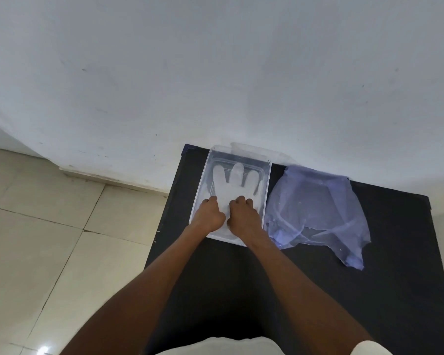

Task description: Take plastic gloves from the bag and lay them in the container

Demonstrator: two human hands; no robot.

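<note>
Black table (pixel 215 278): left hand (pixel 208 213), right hand (pixel 244 215) curled, pressing glove (pixel 231 185) in container (pixel 266 185)

1. I see soft, even, cool-toned light; shadows are faint.
2. One small bright glare spot on the glossy cream floor tiles (pixel 43 350), lower left.
3. Wide-angle bending curves the white painted wall (pixel 215 73) towards the edges.
4. Overall slightly soft; black tabletop (pixel 369 278) shows little detail.

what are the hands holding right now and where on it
Both hands, left hand and right hand, press on the cuff end of a plastic glove lying flat in the clear container; whether they pinch it cannot be told.
</note>
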